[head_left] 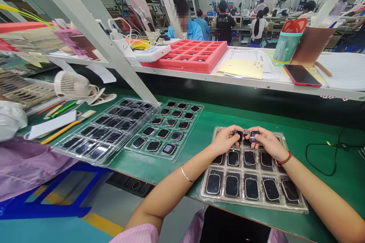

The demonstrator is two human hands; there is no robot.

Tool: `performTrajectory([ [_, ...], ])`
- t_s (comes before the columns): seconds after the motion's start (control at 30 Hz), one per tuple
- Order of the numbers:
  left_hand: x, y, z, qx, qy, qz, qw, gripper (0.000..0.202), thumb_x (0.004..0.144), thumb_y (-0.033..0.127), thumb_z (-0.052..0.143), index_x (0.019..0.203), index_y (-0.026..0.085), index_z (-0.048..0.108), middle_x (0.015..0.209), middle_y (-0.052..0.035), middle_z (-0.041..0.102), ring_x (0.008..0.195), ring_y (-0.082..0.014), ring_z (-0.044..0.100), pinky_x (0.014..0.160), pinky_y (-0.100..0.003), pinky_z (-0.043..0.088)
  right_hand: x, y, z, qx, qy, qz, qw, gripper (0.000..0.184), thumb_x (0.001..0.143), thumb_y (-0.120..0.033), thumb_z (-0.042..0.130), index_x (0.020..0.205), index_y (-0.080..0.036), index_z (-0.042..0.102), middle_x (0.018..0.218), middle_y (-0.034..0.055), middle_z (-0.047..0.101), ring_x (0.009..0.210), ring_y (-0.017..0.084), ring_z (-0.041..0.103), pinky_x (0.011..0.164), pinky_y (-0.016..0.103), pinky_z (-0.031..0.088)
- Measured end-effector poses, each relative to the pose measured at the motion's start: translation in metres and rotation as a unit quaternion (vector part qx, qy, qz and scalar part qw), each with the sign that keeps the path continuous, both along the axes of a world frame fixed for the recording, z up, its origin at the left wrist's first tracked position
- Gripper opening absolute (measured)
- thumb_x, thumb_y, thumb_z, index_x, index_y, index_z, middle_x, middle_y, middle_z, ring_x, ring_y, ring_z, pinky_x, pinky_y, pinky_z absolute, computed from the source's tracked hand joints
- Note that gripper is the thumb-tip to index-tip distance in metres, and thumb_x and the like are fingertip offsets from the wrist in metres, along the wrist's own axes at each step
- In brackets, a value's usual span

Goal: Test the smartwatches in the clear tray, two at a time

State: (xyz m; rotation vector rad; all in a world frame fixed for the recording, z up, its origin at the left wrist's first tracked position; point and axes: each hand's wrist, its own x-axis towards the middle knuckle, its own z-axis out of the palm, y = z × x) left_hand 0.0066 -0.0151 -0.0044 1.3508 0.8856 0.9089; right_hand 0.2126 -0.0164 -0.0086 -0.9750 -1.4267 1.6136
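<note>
My left hand (pixel 226 138) pinches a small dark square smartwatch (pixel 238 135) over the far row of a clear plastic tray (pixel 253 204). Close beside it, my right hand (pixel 266 141) grips a second smartwatch (pixel 254 135), its screen lit and the thumb on its lower edge. Below both hands, the tray's pockets hold several dark-faced watches, such as one at the near left (pixel 213 183). Part of the far row is hidden behind my fingers.
Left of my arms lie another watch tray (pixel 173 157) with one lit screen and a stack of trays (pixel 94 161). A brush (pixel 85 115) and a white fan (pixel 72 85) sit farther left. A shelf (pixel 245 83) carries a red foam tray (pixel 196 66) and phone (pixel 302 76). A black cable (pixel 319 174) lies right.
</note>
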Motion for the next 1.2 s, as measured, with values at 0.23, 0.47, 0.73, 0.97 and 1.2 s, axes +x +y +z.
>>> performTrajectory([
  [0.23, 0.0006, -0.0001, -0.0012, 0.007, 0.005, 0.004, 1.0, 0.023, 0.079, 0.021, 0.057, 0.101, 0.012, 0.058, 0.08, -0.0026, 0.062, 0.057, -0.0073, 0.055, 0.059, -0.023, 0.049, 0.0004, 0.0003, -0.0015, 0.006, -0.007, 0.0, 1.0, 0.027, 0.086, -0.035, 0.058, 0.106, -0.018, 0.06, 0.096, 0.0077, 0.069, 0.061, 0.012, 0.063, 0.054, 0.024, 0.05],
  [0.47, 0.0018, 0.0001, -0.0002, 0.009, -0.006, 0.003, 1.0, 0.022, 0.078, 0.02, 0.058, 0.099, 0.012, 0.059, 0.078, -0.0026, 0.062, 0.06, -0.0082, 0.056, 0.058, -0.022, 0.049, -0.0002, 0.0, 0.0, 0.0, -0.007, -0.004, 1.0, 0.026, 0.085, -0.034, 0.058, 0.105, -0.018, 0.06, 0.095, 0.0071, 0.07, 0.06, 0.012, 0.063, 0.053, 0.024, 0.05],
  [0.73, 0.0017, -0.0001, -0.0018, 0.014, 0.004, 0.004, 1.0, 0.025, 0.077, 0.015, 0.054, 0.101, 0.013, 0.058, 0.083, -0.0038, 0.063, 0.064, -0.0095, 0.058, 0.062, -0.024, 0.051, 0.0, -0.0003, 0.0006, 0.002, -0.01, -0.003, 1.0, 0.027, 0.084, -0.031, 0.057, 0.108, -0.018, 0.058, 0.098, 0.008, 0.069, 0.063, 0.012, 0.064, 0.054, 0.024, 0.05],
  [0.97, 0.001, -0.0003, -0.0026, 0.055, 0.029, 0.024, 0.998, 0.034, 0.072, 0.011, 0.057, 0.105, 0.016, 0.058, 0.091, -0.0042, 0.064, 0.077, -0.0139, 0.06, 0.07, -0.025, 0.05, 0.0, -0.0008, -0.0019, 0.033, -0.018, 0.0, 0.999, 0.038, 0.082, -0.022, 0.056, 0.12, -0.022, 0.052, 0.116, 0.0102, 0.063, 0.078, 0.015, 0.066, 0.056, 0.025, 0.052],
  [1.2, -0.0008, 0.0007, -0.0014, 0.073, 0.041, 0.038, 0.996, 0.031, 0.075, 0.013, 0.055, 0.105, 0.015, 0.056, 0.089, -0.0042, 0.062, 0.072, -0.0127, 0.058, 0.069, -0.027, 0.048, -0.0004, -0.0029, -0.0015, 0.071, -0.047, 0.033, 0.996, 0.04, 0.083, -0.019, 0.055, 0.122, -0.023, 0.051, 0.117, 0.0097, 0.063, 0.084, 0.017, 0.068, 0.058, 0.024, 0.052],
])
